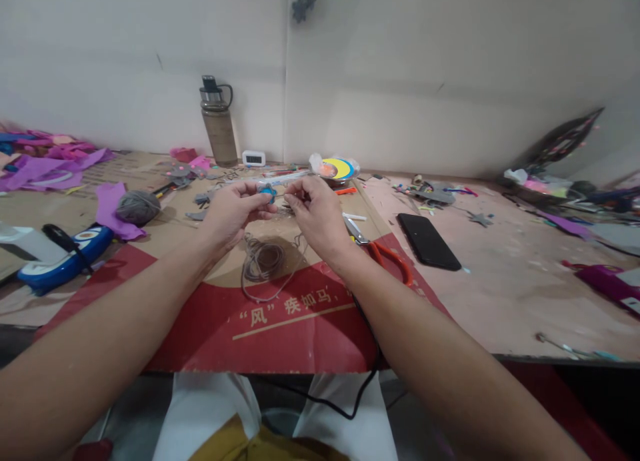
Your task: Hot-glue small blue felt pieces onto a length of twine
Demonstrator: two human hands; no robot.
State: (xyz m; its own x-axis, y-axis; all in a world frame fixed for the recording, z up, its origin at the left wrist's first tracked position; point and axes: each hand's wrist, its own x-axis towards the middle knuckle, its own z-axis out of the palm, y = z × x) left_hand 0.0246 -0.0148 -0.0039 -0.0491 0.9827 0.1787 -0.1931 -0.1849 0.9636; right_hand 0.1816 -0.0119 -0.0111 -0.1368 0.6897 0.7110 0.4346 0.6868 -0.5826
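Note:
My left hand [243,207] pinches a small bright blue piece [269,193] between thumb and fingertips; its exact kind is too small to tell. Close beside it, my right hand [316,211] is closed in a pinch, and what lies between its fingertips is too fine to make out. Below both hands lies a loose coil of grey cord [263,259], one strand of which runs up toward my right hand. Scissors with orange-red handles [393,261] lie partly behind my right wrist.
A red and tan cardboard sheet [295,347] covers the table front. Around it are a black phone [429,241], a grey yarn ball [139,207], a blue and white device [65,261], a water bottle [219,127], a small clock [254,158] and purple felt scraps [45,171].

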